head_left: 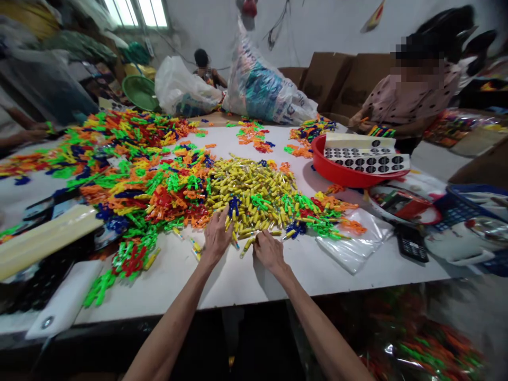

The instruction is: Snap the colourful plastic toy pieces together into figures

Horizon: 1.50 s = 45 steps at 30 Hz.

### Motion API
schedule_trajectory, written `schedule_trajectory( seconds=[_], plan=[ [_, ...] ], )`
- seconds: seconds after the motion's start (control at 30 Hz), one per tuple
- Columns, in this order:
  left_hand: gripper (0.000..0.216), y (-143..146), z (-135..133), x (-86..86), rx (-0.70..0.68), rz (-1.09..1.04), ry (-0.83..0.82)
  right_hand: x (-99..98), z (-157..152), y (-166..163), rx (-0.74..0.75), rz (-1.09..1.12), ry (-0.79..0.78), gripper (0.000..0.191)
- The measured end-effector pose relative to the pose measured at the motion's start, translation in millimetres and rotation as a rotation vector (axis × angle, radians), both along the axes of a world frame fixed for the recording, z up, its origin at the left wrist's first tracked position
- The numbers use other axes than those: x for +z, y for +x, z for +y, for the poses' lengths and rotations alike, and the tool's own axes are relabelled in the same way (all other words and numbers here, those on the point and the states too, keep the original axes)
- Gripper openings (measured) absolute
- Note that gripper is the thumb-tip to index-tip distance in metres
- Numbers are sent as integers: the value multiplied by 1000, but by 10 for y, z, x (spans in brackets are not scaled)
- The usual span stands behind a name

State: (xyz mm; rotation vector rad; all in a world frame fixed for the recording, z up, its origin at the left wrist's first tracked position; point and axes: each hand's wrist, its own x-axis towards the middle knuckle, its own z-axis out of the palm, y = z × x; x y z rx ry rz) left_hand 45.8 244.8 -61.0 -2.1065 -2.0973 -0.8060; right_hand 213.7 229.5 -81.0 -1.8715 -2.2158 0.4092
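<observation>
On the white desk (238, 280), a broad heap of orange, green, red and blue plastic pieces (130, 159) covers the left half. At centre the left hand (216, 235) lies palm down, fingers spread, on the near edge of the pile of yellow pieces (250, 193). The right hand (270, 251), just beside it, curls its fingers toward that edge, and whether it pinches a piece cannot be told. To the right stands a red basin (341, 172) holding sticker sheets (365, 159), with clear bags (353, 246) near.
</observation>
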Motion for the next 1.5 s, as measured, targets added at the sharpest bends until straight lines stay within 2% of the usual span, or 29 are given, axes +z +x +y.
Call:
schedule_trajectory(
  seconds=[0.13, 0.2, 0.27, 0.4, 0.5, 0.6, 0.7, 0.77, 0.9, 1.0, 1.07, 1.2, 1.27, 1.37, 1.5],
  plan=[
    [23, 2, -347, -28, -28, 61, -105, -41, -60, 24, -34, 75, 8, 15],
    [25, 73, -441, -72, -14, 60, -144, -50, -77, 11, -74, 149, 10, 14],
    [33, 125, -472, -107, 60, 28, -154, -67, -103, 5, -115, 241, 8, 14],
    [25, -38, -442, -100, 135, 44, -147, -180, -206, 88, -170, 542, 2, 22],
    [23, -366, -384, -44, 188, 166, -169, -321, -296, 161, -137, 767, -115, 31],
    [34, -651, -252, 18, 197, 266, -235, -404, -356, 111, -117, 823, -234, 35],
    [43, -757, -73, 46, 106, 287, -291, -381, -375, -31, -118, 813, -223, 31],
    [38, -763, 3, 42, 76, 277, -296, -340, -377, -105, -114, 828, -205, 28],
    [25, -793, -77, 23, 72, 241, -273, -257, -415, -110, -95, 958, -234, 30],
    [18, -815, -308, 47, 177, -9, -194, -154, -463, -85, -149, 1122, -298, 36],
    [15, -771, -503, 84, 188, -370, -204, -51, -474, -119, -212, 1262, -349, 36],
    [27, -522, -899, 150, -96, -1186, -491, 161, -439, -286, -252, 1491, -414, 31],
    [32, -392, -1050, 156, -164, -1435, -606, 231, -427, -347, -220, 1508, -477, 33],
    [33, -294, -1169, 144, -169, -1583, -670, 289, -450, -337, -97, 1435, -645, 41],
    [30, -312, -1188, 149, -170, -1527, -718, 349, -506, -198, 10, 1368, -714, 28]
  ],
)
